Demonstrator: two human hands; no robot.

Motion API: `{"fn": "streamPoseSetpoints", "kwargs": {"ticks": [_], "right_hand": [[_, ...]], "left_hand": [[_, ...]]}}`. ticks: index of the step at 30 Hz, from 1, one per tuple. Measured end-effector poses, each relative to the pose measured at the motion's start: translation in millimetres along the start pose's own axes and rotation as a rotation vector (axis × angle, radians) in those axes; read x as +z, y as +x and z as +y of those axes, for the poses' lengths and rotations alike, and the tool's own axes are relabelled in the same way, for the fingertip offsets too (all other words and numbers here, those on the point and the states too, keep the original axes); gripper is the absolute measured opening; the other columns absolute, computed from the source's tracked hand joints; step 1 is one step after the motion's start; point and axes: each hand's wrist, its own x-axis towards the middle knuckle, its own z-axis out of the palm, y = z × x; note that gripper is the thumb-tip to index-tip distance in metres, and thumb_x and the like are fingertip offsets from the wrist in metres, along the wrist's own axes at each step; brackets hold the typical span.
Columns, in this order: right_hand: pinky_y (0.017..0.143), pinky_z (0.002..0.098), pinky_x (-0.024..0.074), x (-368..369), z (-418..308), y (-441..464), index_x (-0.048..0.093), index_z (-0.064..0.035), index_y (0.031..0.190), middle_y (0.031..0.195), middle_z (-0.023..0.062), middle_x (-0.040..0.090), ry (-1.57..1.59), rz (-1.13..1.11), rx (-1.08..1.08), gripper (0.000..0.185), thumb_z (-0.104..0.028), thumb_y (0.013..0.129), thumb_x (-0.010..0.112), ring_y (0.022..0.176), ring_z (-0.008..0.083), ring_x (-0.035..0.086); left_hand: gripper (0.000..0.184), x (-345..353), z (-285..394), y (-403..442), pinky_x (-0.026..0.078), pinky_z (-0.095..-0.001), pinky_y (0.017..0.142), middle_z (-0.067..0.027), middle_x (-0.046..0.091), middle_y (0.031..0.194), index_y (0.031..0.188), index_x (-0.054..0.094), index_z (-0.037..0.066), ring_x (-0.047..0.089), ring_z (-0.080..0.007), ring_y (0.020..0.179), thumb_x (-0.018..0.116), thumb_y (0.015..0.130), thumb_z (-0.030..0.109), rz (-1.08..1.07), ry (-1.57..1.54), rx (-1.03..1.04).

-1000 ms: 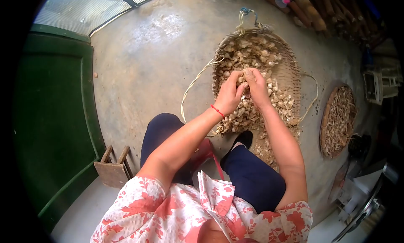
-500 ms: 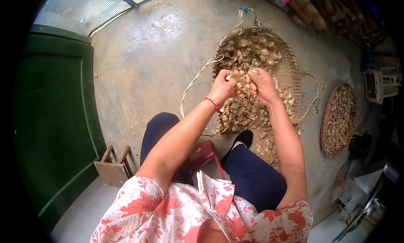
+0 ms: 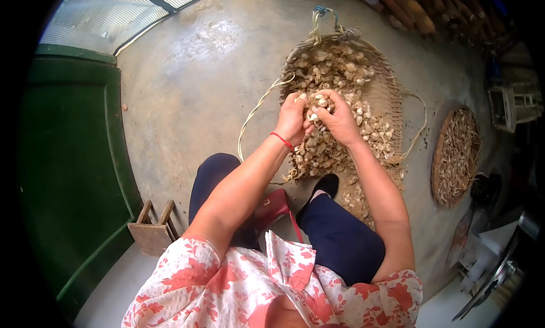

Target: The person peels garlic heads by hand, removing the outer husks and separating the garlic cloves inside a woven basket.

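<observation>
My left hand (image 3: 291,122) is closed over the left side of the woven basket (image 3: 389,95). A pale garlic piece shows at its thumb and fingertips. Close beside it, my right hand (image 3: 340,122) curls its thumb and forefinger around a garlic bulb (image 3: 321,101) with papery skin. The two hands almost meet, and the fingers partly hide what lies between them. Beneath them the scoop-shaped basket holds many dry garlic bulbs (image 3: 318,158) and loose skins. Some of these spill over the basket's near edge by my foot.
A round tray (image 3: 436,175) of dried pieces lies to the right. Rope handles (image 3: 245,123) loop out from the basket's sides. A small wooden stool (image 3: 152,236) stands by the green door (image 3: 68,158). A red purse (image 3: 273,206) is between my legs. Logs (image 3: 411,9) are stacked at the back right.
My right hand has moved left and turned inward toward my left hand, and a garlic bulb now shows between them. The whole view has shifted slightly.
</observation>
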Motion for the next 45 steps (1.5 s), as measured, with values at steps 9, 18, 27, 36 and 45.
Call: {"fn": "streamPoseSetpoints", "kwargs": {"ticks": [9, 18, 27, 36, 45], "right_hand": [[0.08, 0.0277, 0.0461, -10, 0, -4, 0.059, -0.0025, 0.106, 0.096, 0.0023, 0.063, 0.146, -0.123, 0.306, 0.024, -0.006, 0.082, 0.059, 0.086, 0.0112, 0.056], [0.057, 0.0293, 0.0473, -4, 4, -1, 0.058, -0.0008, 0.103, 0.087, 0.0075, 0.063, -0.335, -0.116, 0.342, 0.021, -0.006, 0.082, 0.059, 0.071, 0.0145, 0.059], [0.052, 0.0246, 0.0518, -22, 31, -2, 0.052, -0.0016, 0.107, 0.092, 0.0095, 0.06, 1.071, 0.023, 0.588, 0.021, -0.013, 0.09, 0.056, 0.071, 0.0125, 0.058], [0.049, 0.0193, 0.0429, -25, -2, 8, 0.057, -0.0044, 0.108, 0.086, 0.0059, 0.06, -0.098, 0.098, 0.703, 0.02, -0.011, 0.09, 0.051, 0.061, 0.0084, 0.051], [0.077, 0.0425, 0.0498, -14, -18, 4, 0.061, 0.0079, 0.09, 0.085, 0.0263, 0.063, -0.628, -0.509, 0.448, 0.028, -0.018, 0.08, 0.054, 0.084, 0.0365, 0.063]], "left_hand": [[0.01, -5, -1, 9, 0.046, -0.032, 0.048, -0.0105, 0.057, 0.073, 0.101, 0.042, 0.003, 0.054, -0.0171, 0.051, 0.046, 0.093, 0.006, -0.018, 0.605, 0.089], [0.018, -4, -6, 1, 0.045, -0.0518, 0.06, -0.0258, 0.06, 0.076, 0.097, 0.043, 0.001, 0.057, -0.0449, 0.07, 0.053, 0.086, 0.012, 0.161, 1.528, 0.731], [0.014, -6, -1, 10, 0.035, -0.0195, 0.045, -0.0005, 0.053, 0.072, 0.107, 0.045, 0.011, 0.045, -0.0065, 0.051, 0.05, 0.096, 0.019, -0.23, 0.403, 0.017], [0.031, -3, 13, 10, 0.056, -0.0346, 0.063, -0.0082, 0.054, 0.091, 0.102, 0.046, 0.007, 0.06, -0.0171, 0.077, 0.054, 0.092, 0.035, -0.079, 0.272, 0.003], [0.05, -9, 5, 13, 0.042, -0.0311, 0.054, -0.0047, 0.052, 0.06, 0.076, 0.061, -0.002, 0.046, -0.0107, 0.057, 0.055, 0.09, 0.045, -0.081, 1.112, 0.22]]}}
